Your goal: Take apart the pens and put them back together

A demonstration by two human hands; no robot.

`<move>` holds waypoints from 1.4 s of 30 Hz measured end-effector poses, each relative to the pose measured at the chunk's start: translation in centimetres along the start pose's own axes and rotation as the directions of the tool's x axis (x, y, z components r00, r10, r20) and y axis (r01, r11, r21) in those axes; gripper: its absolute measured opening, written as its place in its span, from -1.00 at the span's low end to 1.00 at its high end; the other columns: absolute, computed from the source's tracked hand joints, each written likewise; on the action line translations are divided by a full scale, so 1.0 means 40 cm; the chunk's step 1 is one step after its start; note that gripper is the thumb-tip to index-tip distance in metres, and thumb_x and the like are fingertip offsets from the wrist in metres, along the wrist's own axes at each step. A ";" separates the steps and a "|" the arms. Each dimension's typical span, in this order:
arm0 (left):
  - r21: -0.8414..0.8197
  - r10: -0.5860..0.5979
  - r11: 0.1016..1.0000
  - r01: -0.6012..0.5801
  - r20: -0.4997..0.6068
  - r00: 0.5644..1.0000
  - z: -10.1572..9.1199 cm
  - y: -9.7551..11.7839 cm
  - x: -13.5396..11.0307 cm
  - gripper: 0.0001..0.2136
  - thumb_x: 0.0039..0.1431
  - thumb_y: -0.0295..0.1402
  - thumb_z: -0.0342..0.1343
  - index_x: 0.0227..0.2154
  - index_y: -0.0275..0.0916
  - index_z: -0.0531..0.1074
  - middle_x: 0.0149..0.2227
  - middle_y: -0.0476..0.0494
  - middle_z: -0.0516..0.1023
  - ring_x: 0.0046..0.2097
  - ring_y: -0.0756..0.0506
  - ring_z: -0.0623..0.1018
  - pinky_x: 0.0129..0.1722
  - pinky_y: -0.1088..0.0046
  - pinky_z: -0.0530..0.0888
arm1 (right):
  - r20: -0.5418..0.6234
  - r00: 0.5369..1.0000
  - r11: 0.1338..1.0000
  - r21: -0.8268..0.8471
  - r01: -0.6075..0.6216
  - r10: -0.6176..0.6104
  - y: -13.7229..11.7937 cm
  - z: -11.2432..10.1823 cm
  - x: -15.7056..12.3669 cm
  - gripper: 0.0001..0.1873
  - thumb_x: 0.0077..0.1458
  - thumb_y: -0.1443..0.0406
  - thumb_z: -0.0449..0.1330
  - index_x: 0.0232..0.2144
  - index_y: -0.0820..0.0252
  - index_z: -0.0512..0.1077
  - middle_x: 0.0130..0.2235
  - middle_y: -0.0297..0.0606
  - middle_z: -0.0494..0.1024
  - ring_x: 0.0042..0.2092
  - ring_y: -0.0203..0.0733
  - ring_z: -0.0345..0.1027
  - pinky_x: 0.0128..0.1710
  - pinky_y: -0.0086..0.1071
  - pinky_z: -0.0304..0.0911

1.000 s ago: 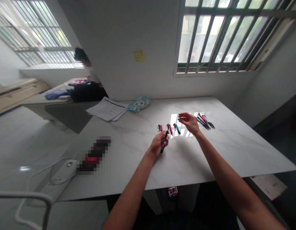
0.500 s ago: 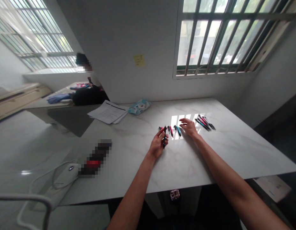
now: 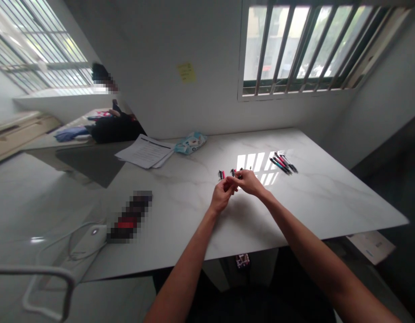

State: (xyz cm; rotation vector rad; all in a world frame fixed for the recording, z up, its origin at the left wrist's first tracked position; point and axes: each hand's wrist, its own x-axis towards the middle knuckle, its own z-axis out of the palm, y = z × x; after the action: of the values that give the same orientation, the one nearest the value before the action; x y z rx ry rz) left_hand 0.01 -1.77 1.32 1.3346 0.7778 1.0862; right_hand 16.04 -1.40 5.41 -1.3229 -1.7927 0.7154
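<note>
So both hands are together around the middle of the frame, over the white marbled table (image 3: 180, 220); the left hand (image 3: 222, 197) has its fingers curled in, and the right hand (image 3: 250, 182) reaches across so its fingertips meet them; honestly can't tell if either one's grasping anything, the fingers cover that spot; some short red and black pieces (image 3: 221, 175) lie just above the left hand, a few partly hidden by the right; the loose bunch of pens (image 3: 282, 164) lies right of centre, well apart from the hands; printed papers (image 3: 142, 152) and a blue packet (image 3: 190, 143) sit left of centre, near the wall.
</note>
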 end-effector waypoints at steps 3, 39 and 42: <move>0.031 0.011 0.999 -0.011 0.018 1.000 -0.005 -0.006 0.002 -0.55 0.05 0.04 0.38 -0.31 -0.28 0.47 -0.47 -0.08 0.57 -0.42 -0.02 0.50 -0.37 0.46 0.40 | -0.044 0.999 1.000 0.019 -0.019 0.019 0.003 0.002 -0.002 -0.40 0.16 -0.17 0.23 -0.60 0.18 0.35 -0.62 -0.38 0.40 -0.51 -0.30 0.22 -0.47 -0.43 0.09; -0.002 0.029 1.000 -0.029 -0.093 0.995 -0.018 -0.008 0.004 -0.65 -0.09 -0.13 0.51 -0.33 -0.29 0.69 -0.31 -0.21 0.71 -0.28 -0.12 0.64 -0.16 0.36 0.55 | 0.066 0.998 0.889 0.457 -0.026 -0.004 0.007 -0.035 -0.039 -0.50 0.04 0.12 0.43 0.04 0.08 0.56 -0.04 -0.14 0.66 0.02 -0.03 0.54 0.08 -0.10 0.42; 0.002 0.031 1.000 -0.031 -0.090 0.995 -0.020 -0.005 0.003 -0.65 -0.09 -0.12 0.50 -0.33 -0.29 0.70 -0.31 -0.21 0.71 -0.29 -0.12 0.64 -0.16 0.36 0.55 | 0.035 0.999 0.902 0.430 -0.018 0.003 0.002 -0.035 -0.040 -0.53 0.04 0.12 0.43 0.00 0.10 0.57 -0.10 -0.15 0.66 -0.02 -0.04 0.56 0.05 -0.10 0.43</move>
State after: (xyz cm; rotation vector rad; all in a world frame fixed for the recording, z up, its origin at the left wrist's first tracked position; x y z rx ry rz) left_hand -0.66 -1.37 1.02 1.3096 0.8263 1.1771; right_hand 17.52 -2.90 5.68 -1.0253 -1.5342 1.0753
